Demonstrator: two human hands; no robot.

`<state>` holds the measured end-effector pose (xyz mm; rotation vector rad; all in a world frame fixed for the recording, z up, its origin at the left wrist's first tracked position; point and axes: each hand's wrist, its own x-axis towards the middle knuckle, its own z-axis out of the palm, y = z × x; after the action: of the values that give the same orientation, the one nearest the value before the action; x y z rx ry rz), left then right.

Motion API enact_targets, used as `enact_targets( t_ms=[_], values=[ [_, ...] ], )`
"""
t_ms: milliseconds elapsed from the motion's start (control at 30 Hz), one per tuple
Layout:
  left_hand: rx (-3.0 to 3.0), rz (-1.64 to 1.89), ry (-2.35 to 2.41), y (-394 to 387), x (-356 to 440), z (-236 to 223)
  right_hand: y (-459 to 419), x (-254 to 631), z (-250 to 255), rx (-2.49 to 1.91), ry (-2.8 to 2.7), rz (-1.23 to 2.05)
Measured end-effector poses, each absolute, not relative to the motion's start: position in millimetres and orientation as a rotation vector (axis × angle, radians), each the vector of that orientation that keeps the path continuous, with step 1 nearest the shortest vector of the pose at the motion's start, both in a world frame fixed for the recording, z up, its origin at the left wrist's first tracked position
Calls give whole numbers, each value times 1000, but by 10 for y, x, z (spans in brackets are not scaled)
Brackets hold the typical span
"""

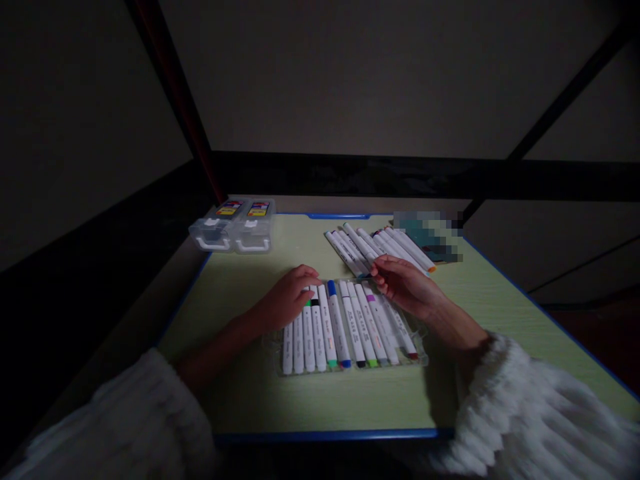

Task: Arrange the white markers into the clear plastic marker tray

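Observation:
A clear plastic tray (423, 353) holds a row of white markers (327, 327) with coloured ends, among them blue, green, purple and brown. My left hand (285, 301) rests over the upper left of the row, fingers loosely bent and thumb apart, with nothing gripped. Beyond the tray lies a loose pile of similar markers (405, 249). My right hand (407, 288) reaches to the near side of this pile, above the tray's upper right. Its thumb and fingers pinch the near end of a white marker (361, 243) that slants over the others.
Two clear plastic cases (255, 233) with white handles and colourful labels stand at the back left of the table (320, 407). A dark teal flat item (425, 237), partly pixelated, lies at the back right. The table has a blue edge, and the room is dim.

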<state>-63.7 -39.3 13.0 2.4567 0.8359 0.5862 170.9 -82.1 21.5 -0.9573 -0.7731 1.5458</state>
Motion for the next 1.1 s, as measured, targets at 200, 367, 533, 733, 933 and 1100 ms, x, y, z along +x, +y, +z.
enact_targets(
  t_ms=[200,367,533,733,933,1100],
  values=[
    [2495,569,881,-387,-612,18,-815,1695,196,-960,-770,1551],
    [2490,555,913,-384,-609,16,-813,1691,198,-964,-774,1545],
    [2439,549,895,-356,-609,22,-809,1691,194,-968,-784,1543],
    [2380,546,898,-355,-612,46,-809,1689,183,-961,-793,1550],
    [2345,556,899,-373,-600,81,-815,1687,191,-951,-801,1556],
    [2324,550,909,-379,-597,99,-817,1682,190,-953,-801,1549]
  ],
)
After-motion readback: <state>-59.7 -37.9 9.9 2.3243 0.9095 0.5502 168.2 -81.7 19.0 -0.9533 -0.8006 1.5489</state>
